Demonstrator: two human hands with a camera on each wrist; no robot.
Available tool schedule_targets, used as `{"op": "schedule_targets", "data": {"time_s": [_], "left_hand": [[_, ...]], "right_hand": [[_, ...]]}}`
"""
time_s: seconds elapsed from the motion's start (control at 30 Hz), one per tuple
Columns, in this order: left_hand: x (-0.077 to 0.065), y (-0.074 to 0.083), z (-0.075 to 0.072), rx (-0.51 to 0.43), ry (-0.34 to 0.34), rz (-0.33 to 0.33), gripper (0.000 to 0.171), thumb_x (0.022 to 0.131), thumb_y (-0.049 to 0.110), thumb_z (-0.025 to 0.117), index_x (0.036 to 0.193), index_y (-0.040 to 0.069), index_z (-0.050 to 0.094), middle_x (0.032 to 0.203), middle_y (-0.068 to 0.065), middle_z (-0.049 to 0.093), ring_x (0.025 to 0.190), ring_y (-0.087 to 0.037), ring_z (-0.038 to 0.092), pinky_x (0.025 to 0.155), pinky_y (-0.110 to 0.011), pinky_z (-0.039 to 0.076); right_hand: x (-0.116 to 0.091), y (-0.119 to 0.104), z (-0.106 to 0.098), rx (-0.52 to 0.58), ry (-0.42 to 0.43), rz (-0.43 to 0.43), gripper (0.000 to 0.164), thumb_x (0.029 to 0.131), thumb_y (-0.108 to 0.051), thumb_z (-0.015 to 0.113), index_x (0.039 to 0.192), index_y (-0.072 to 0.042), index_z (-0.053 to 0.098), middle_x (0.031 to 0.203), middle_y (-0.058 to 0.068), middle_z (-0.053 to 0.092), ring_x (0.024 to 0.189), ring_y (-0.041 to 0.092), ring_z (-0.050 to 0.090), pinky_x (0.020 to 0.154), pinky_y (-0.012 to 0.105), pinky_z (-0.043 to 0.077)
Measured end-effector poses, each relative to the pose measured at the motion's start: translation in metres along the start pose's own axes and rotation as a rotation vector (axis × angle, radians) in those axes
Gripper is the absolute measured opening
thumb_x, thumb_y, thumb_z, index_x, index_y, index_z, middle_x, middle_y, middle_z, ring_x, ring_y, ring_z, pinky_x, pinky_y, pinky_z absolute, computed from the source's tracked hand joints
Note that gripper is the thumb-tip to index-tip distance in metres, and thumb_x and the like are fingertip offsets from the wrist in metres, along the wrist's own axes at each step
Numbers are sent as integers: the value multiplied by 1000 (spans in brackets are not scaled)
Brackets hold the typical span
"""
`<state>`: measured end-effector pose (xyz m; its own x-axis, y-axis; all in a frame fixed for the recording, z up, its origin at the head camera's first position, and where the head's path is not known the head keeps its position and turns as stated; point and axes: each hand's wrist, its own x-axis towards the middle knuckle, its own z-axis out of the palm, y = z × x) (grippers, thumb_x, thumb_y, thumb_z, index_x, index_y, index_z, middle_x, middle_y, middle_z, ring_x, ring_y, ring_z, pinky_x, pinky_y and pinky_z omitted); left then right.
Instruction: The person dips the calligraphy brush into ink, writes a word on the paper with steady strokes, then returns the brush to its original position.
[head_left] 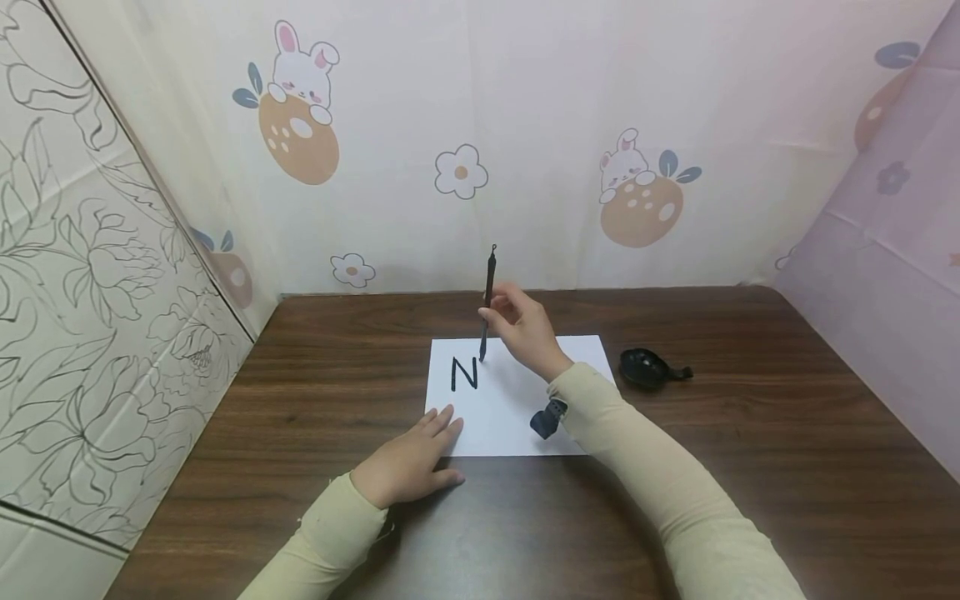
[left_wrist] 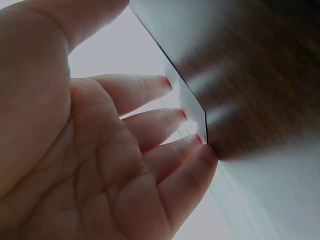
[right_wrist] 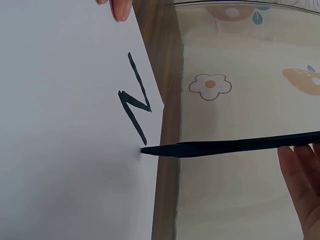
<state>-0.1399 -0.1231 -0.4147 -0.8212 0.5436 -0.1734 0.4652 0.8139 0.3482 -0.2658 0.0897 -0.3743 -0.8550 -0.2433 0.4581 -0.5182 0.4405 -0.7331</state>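
My right hand (head_left: 528,329) pinches a dark writing brush (head_left: 490,279) partway up its handle, holding it nearly upright. Its dark tip is right by the upper end of the last stroke of a black letter N (head_left: 464,374), as the right wrist view also shows beside the N (right_wrist: 135,100). The letter stands on the left part of a white sheet of paper (head_left: 510,417). Across the sheet's lower left corner lies my left hand (head_left: 412,462), fingers straight and spread, fingertips on the paper. In the left wrist view, its fingers (left_wrist: 145,87) reach to the paper's edge.
Right of the paper, a small black dish with a short handle (head_left: 647,368) sits on the brown wooden table (head_left: 337,367). A printed curtain (head_left: 525,167) hangs behind the table's far edge. A floral panel (head_left: 90,292) borders the left side. A dark device (head_left: 549,419) is strapped to the right wrist.
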Motion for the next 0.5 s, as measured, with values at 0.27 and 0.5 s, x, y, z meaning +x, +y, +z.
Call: {"op": "schedule_targets", "data": {"time_s": [0.27, 0.5], "left_hand": [[0, -1, 1, 4, 3, -1, 73, 91, 39, 67, 149, 4, 39, 160, -16, 29, 147, -39, 27, 116, -51, 33], [0, 0, 0, 1, 3, -1, 73, 91, 39, 67, 149, 4, 39, 160, -16, 29, 148, -39, 27, 116, -51, 33]], "right_hand": [[-1, 0, -1, -1, -6, -4, 27, 95, -20, 64, 121, -15, 58, 103, 8, 65, 92, 21, 64, 80, 39, 57], [-2, 0, -2, 18, -17, -10, 27, 95, -20, 64, 121, -15, 58, 101, 8, 66, 89, 20, 65, 78, 37, 57]]}}
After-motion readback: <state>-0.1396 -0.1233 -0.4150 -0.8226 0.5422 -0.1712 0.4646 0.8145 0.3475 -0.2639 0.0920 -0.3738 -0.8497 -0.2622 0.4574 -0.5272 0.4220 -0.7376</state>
